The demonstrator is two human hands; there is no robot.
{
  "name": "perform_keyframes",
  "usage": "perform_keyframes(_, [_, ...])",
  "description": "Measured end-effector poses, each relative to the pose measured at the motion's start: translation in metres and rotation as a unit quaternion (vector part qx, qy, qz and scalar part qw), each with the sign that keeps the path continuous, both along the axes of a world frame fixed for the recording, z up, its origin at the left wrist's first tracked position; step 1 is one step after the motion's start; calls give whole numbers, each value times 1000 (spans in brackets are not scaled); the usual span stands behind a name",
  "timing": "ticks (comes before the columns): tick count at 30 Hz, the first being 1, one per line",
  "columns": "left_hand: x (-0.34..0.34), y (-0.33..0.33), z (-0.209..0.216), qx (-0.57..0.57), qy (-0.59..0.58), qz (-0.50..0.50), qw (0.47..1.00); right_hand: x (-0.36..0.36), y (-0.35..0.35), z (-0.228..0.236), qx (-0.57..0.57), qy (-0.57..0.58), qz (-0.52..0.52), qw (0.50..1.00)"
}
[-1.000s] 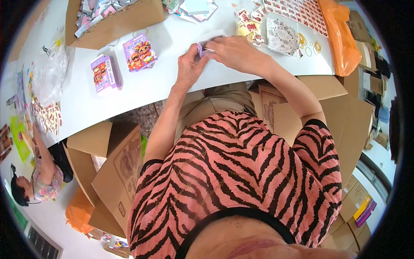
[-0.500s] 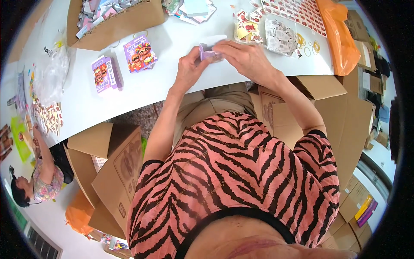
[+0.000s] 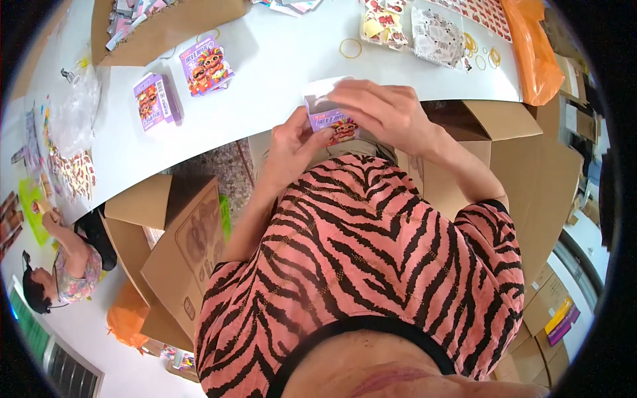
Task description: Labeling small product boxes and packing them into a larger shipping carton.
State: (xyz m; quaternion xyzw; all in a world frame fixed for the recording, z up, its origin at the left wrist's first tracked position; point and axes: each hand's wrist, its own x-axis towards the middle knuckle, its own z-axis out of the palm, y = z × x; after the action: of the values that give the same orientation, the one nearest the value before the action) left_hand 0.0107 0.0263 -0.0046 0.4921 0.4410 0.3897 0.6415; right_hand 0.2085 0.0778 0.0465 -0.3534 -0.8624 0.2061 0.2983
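1. Holds a small purple box [image 3: 340, 125] in the left hand [image 3: 292, 140], thumb pressed on the printed front, the rest of the hand around its left side: a narrow grip, filled by the box.
2. Has the right hand [image 3: 398, 114] at the upper right of the same box, fingers bent over its open mouth. Cannot tell from this view any closing of these fingers on something, their undersides being hidden.
3. Has the small purple box between both hands, just in front of the body in a striped shirt [image 3: 365, 245], by the near edge of the white table [image 3: 265, 79]; turns its open end, with a raised white flap, away from the body.
4. Shows, to the left of the grip, a second purple box [image 3: 150, 103] and, nearer, a flat purple pack [image 3: 207, 65], just beside each other but apart.
5. Shows, beyond the grip to the far left, a large cardboard carton [image 3: 179, 30] with small packets inside.
6. Shows, just beyond the grip, a single rubber band [image 3: 350, 48]; farther to the right, a sticker bundle [image 3: 383, 28], touching a clear printed packet [image 3: 438, 36], and an orange bag [image 3: 537, 56] at the table's end.
7. Shows, well left of the grip, a clear plastic bag [image 3: 76, 113] and, past it, a co-worker [image 3: 73, 268].
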Motion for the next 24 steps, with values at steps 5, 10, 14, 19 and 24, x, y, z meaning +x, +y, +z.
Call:
perform_keyframes(5, [1,-20,-4,-69,0,11,998,8,-14,3,-43,-49,52,997])
perform_keyframes(10, [4,-27,8,53,166,-54,983,16,-17,-8,-162,-144,159,963])
perform_keyframes(14, [4,-31,-2,-51,-54,55,996,5,-25,-5,-113,-58,75,989])
perform_keyframes(19, [1,-35,-3,-60,-122,40,990,11,-23,-11,-60,110,-28,992])
perform_keyframes(24, [0,-38,-1,-103,-125,17,987,12,-43,-23,-224,144,-23,964])
